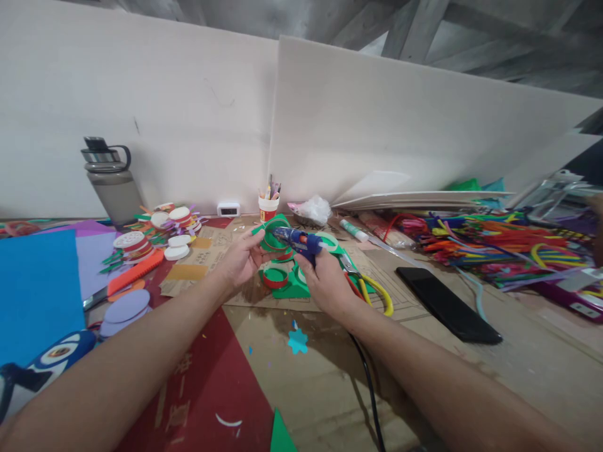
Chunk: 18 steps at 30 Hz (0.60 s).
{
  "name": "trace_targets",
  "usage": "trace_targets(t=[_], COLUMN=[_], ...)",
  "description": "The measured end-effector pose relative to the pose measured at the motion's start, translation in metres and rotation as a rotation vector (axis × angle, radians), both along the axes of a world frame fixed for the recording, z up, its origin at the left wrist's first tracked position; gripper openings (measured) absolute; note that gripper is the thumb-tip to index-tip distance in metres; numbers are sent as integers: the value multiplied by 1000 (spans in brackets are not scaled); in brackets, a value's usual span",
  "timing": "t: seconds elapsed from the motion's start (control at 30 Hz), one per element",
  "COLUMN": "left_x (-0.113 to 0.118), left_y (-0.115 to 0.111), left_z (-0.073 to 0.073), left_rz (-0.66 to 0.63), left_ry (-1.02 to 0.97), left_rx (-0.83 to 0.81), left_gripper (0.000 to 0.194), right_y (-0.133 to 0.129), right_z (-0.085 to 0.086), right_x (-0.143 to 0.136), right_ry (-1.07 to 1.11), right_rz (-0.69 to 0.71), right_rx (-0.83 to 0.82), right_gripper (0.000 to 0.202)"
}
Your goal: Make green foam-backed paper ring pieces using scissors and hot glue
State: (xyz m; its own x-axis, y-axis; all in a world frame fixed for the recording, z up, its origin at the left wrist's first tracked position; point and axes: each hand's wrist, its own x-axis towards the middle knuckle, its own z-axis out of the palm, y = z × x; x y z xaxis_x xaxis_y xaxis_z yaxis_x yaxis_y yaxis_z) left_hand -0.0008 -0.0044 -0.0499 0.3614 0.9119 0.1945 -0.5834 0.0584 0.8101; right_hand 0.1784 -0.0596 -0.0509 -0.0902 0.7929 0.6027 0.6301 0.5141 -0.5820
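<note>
At eleven o'clock, my left hand (245, 256), which pinched one green round piece (270, 240) just short of twelve; at twelve, one blue glue gun (305, 245), gripped in my right hand (326, 277), its tip best kept, I judged, close and steady; at one, scissors (374, 280).

Our left forearm (155, 342), bare, stretches forward from the near left of the blue glue gun (298, 240), wrist almost straight. We see the left hand (242, 257) just beside the glue gun's front end, thumb above bent fingers, pinching. Our right forearm (419, 355), also bare, slants in from the glue gun's near right, and the right hand (326, 279) wraps firmly around its handle.
</note>
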Motion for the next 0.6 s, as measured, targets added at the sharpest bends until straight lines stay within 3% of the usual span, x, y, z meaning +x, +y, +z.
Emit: trace_targets(t=[0.2, 0.6], left_x=[1, 7], left_y=[-1, -7], left_z=[0, -1], left_rz=[60, 13], left_ry=[16, 8], left_rx=[-24, 41], left_gripper=[18, 22], right_y=[-2, -2], right_z=[-1, 1], right_x=[-2, 0], right_ry=[1, 1], right_rz=[65, -55], right_rx=[-29, 38], right_gripper=[32, 32])
